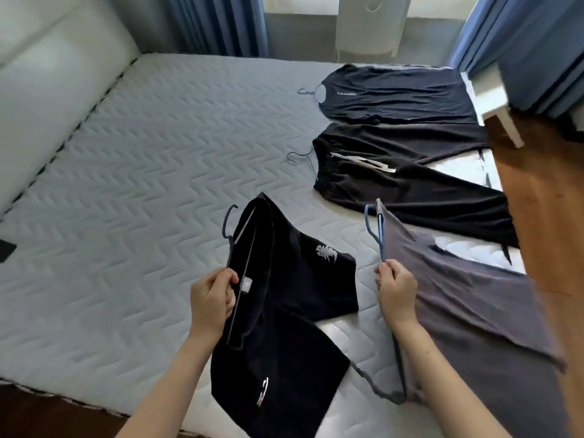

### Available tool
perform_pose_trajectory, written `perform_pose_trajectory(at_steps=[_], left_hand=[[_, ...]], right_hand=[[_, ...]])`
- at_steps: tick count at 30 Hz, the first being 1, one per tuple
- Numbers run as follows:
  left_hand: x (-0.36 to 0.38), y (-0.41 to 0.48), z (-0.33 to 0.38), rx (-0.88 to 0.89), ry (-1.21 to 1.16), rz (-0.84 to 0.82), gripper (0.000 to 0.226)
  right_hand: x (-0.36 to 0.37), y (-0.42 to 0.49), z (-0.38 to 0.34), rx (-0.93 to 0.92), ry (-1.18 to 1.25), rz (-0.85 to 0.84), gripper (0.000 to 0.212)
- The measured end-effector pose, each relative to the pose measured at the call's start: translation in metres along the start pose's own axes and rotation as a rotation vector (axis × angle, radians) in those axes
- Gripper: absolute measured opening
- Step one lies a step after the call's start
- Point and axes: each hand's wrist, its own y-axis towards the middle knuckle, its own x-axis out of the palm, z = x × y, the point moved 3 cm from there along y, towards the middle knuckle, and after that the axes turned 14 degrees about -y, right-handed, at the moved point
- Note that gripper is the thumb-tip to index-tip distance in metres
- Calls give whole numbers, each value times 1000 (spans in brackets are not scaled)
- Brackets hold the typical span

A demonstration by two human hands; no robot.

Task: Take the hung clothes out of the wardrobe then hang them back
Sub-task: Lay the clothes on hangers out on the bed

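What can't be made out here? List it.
- Wardrobe: outside the head view.
- Lettering on the far black shirt: too small.
- Grey garment in the right hand: cut off by the frame edge.
- Hanger in the left hand: mostly hidden inside the dark shorts.

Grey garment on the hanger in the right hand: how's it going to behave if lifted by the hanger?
Probably floppy: the grey garment drapes in soft folds from its blue hanger and spreads flat over the mattress. Likely light, since the right hand holds the hanger with a fingertip grip. It may slide along the hanger; the fabric already hangs skewed to one side.
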Motion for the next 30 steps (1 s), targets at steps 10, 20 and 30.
perform_pose_trajectory(at_steps=[10, 20, 30], left_hand=[[-82, 70, -78, 44, 77, 128, 30], [-145, 98, -153, 90, 224, 245, 33], [-169, 119, -138, 111, 343, 281, 24]], right_hand=[[187, 36, 9, 103, 40, -122, 26], [322, 41, 74, 111, -96, -246, 27], [317, 28, 73, 141, -53, -254, 24]])
